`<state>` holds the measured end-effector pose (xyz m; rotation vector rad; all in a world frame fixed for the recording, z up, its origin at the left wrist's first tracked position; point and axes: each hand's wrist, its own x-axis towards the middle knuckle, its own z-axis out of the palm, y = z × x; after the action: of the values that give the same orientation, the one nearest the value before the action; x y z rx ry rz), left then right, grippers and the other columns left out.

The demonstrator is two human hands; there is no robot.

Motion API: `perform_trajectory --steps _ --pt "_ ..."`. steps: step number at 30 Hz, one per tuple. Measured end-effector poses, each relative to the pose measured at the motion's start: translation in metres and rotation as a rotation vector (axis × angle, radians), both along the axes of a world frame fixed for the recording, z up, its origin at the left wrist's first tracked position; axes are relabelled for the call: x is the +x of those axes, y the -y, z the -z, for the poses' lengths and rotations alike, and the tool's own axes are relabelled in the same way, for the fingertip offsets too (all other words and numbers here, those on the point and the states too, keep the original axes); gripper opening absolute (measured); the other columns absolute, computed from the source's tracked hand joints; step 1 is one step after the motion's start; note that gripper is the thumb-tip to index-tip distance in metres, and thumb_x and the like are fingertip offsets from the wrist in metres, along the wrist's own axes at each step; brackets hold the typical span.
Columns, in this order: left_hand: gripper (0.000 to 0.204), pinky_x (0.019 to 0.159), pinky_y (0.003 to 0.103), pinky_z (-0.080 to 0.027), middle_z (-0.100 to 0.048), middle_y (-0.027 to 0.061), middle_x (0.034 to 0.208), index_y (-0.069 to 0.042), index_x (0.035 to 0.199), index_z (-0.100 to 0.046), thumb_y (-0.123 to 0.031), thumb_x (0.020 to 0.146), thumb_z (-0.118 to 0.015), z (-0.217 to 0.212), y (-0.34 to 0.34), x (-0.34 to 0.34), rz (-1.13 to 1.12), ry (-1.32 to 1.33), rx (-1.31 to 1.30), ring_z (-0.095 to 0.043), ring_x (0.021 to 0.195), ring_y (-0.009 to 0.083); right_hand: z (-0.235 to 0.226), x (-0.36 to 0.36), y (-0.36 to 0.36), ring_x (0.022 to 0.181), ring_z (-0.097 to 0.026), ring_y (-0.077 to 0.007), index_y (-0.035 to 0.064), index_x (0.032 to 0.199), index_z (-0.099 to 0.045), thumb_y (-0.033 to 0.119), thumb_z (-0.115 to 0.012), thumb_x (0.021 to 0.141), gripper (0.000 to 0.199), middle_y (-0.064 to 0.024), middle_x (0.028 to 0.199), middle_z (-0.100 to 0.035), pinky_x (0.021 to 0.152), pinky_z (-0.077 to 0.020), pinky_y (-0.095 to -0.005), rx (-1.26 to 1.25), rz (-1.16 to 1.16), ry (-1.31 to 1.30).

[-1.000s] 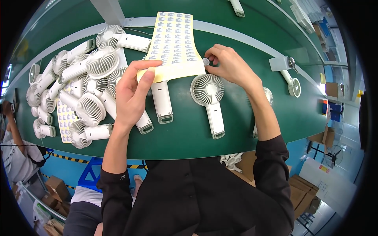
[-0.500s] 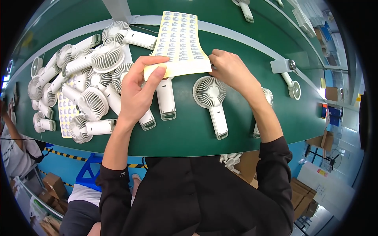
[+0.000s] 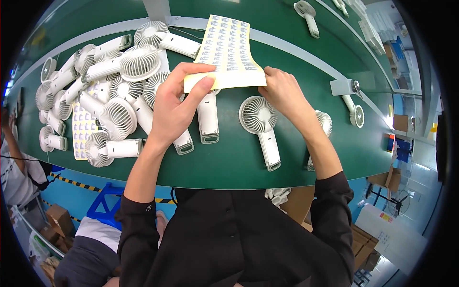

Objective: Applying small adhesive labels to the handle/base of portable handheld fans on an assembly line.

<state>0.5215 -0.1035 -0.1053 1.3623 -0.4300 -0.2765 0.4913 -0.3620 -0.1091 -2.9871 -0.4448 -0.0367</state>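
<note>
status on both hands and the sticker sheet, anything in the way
Left hand pinching sticker sheet near its lower left corner. Right hand at lower right corner, fingertips hidden. White handheld fan lying nearby, not blocking the sheet.

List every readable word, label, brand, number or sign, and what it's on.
Nothing clear enough to quote.
Sticker sheet in the left hand: rows of small printed labels, too small to read.
Second sticker sheet by the fan pile: same, too small.
Left sleeve, cuff: small pale mark, unreadable.
White panel, lower right: red-and-yellow label and dark marks, blurred.
</note>
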Motion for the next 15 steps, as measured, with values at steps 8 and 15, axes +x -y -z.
perform_trajectory --steps 8,15 --pt "0.024 0.069 0.019 -0.048 -0.068 0.0044 0.094 -0.001 0.114 -0.062 -0.017 0.096 -0.063 0.0 -0.002 0.0 -0.041 0.017 0.001 -0.062 0.082 0.0058 -0.008 0.003 0.018 0.068 -0.059 -0.0362 -0.0024 0.088 -0.063 0.0 -0.066 0.076 0.012 -0.015 0.078 -0.058 0.061 -0.0504 -0.0438 0.037 -0.003 -0.053" --pt "0.024 0.067 0.019 -0.047 -0.069 0.0044 0.092 -0.001 0.113 -0.062 -0.017 0.095 -0.064 -0.002 -0.001 0.0 -0.03 0.047 -0.005 -0.062 0.08 0.0051 0.002 -0.002 0.019 0.069 -0.06 -0.0327 -0.0021 0.092 -0.063 0.002 -0.068 0.077 0.016 -0.0127 0.076 -0.057 0.061 -0.0513 -0.0418 -0.022 -0.135 0.033"
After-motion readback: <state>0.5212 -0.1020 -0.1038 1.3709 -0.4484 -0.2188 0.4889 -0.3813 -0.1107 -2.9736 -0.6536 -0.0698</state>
